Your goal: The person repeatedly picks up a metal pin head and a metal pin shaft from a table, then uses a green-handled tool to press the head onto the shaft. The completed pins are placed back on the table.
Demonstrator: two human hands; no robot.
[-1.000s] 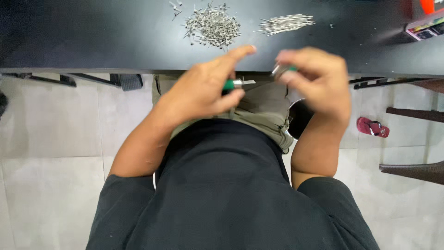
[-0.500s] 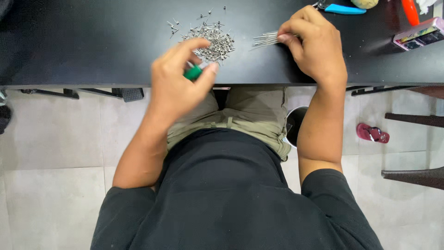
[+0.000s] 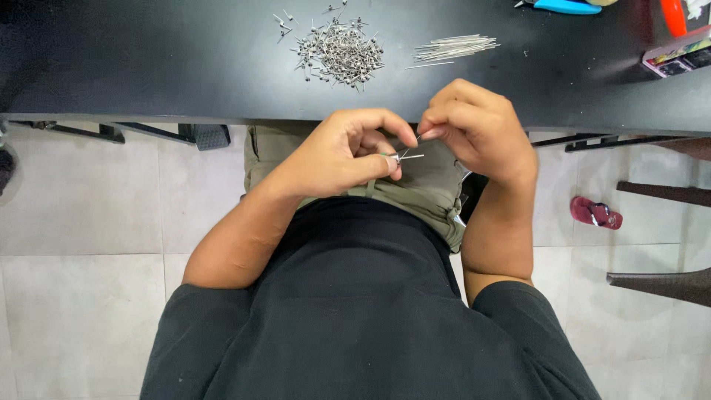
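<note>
Left hand (image 3: 337,159): pinches a small silver metal pin piece (image 3: 406,156) between thumb and forefinger.
Right hand (image 3: 478,130): just beside, fingertips closed on a thin silver wire (image 3: 412,146) meeting that piece.
Beyond the grip: heap of small silver pins (image 3: 339,52), bundle of straight thin wires (image 3: 453,47), on the black tabletop (image 3: 148,59).

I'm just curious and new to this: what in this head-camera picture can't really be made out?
- Small metal piece: too small; left hand and right hand cover most of it.
- Pile of tiny metal parts: too small to identify.
- Blue-handled tool: cut off by the top edge.
</note>
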